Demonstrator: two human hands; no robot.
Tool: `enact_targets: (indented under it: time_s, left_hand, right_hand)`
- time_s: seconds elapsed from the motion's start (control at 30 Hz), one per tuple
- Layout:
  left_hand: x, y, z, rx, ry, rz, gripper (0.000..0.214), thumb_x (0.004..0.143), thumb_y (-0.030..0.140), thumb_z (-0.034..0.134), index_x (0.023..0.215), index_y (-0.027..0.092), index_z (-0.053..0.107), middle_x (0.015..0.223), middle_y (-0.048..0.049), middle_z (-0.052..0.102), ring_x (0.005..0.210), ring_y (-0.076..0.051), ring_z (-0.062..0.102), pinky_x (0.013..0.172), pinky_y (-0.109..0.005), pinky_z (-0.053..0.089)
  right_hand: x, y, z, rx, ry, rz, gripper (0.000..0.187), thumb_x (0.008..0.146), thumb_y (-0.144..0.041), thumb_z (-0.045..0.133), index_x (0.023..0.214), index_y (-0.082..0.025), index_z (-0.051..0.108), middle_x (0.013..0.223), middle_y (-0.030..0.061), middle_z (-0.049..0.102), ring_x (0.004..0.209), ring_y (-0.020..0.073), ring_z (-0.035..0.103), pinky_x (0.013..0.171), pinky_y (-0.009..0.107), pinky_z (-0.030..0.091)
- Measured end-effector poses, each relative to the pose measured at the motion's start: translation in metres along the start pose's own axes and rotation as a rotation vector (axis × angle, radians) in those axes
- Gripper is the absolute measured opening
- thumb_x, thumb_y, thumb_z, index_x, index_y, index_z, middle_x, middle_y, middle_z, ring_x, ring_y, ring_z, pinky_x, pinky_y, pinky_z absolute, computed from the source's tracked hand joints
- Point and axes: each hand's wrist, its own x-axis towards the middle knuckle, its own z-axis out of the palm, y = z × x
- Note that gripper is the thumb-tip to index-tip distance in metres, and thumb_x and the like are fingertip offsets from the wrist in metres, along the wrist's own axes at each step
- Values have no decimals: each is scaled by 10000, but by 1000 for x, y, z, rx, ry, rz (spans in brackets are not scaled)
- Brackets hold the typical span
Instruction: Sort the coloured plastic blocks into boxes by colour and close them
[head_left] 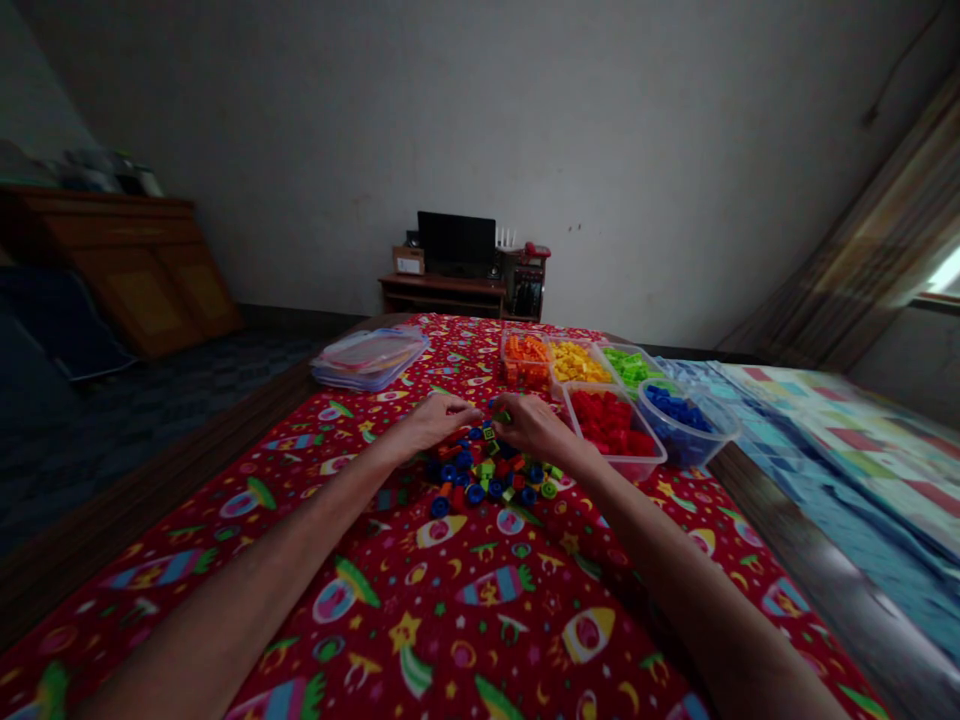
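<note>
A heap of small plastic building pieces (pixel 487 470) in blue, green, red and orange lies on a red rocket-print cloth (pixel 420 620). My left hand (pixel 439 421) rests palm down at the heap's far left edge, with nothing visible in it. My right hand (pixel 534 425) is over the heap's far right side. Its fingertips are at a small green piece (pixel 501 416), and I cannot tell whether they grip it. Both forearms reach in from the bottom corners.
Beyond the hands stand clear plastic tubs of sorted orange (pixel 525 360), yellow (pixel 574 362), green (pixel 628 366), red (pixel 611 425) and blue (pixel 679 420) pieces. A stack of clear lids (pixel 367 358) lies far left. A patchwork quilt (pixel 840 460) lies to the right.
</note>
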Motion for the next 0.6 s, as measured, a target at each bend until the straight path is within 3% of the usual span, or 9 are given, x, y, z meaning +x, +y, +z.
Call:
enact_targets:
  time_s: [0.13, 0.27, 0.37, 0.5, 0.6]
  left_hand:
    - [-4, -13, -19, 128, -130, -32, 236, 706, 345, 573, 784, 183, 725, 736, -28, 718, 651, -177, 629, 583, -244, 457]
    - [-7, -16, -23, 185, -227, -72, 216, 699, 242, 544, 807, 202, 727, 715, -14, 720, 654, -177, 642, 572, -233, 462]
    - [-6, -8, -14, 241, -166, -13, 214, 749, 239, 533, 844, 202, 721, 766, -18, 716, 704, -177, 642, 629, -241, 478]
    - [-6, -2, 10, 308, -11, 208, 182, 788, 222, 574, 916, 180, 697, 947, -57, 667, 897, -191, 608, 829, -294, 468]
    - [-11, -2, 28, 309, -28, 363, 174, 785, 196, 612, 949, 176, 666, 1039, -73, 603, 979, -194, 561, 879, -309, 452]
  right_hand:
    - [2, 3, -2, 52, 58, 150, 205, 789, -233, 547, 947, -130, 627, 796, 58, 647, 688, 134, 536, 603, 225, 332]
    - [6, 8, 0, 103, 64, 175, 164, 761, -226, 559, 875, -141, 639, 801, 48, 655, 691, 129, 538, 600, 218, 342]
    - [7, 10, 1, 102, 60, 167, 166, 748, -194, 556, 873, -138, 650, 808, 45, 663, 703, 130, 546, 616, 219, 351]
    - [8, 9, -2, 128, 33, 165, 176, 753, -168, 556, 877, -129, 674, 817, 46, 676, 724, 131, 570, 642, 217, 372]
    - [8, 9, -4, 170, -13, 156, 190, 763, -148, 560, 897, -138, 694, 853, 42, 695, 750, 130, 594, 670, 211, 393]
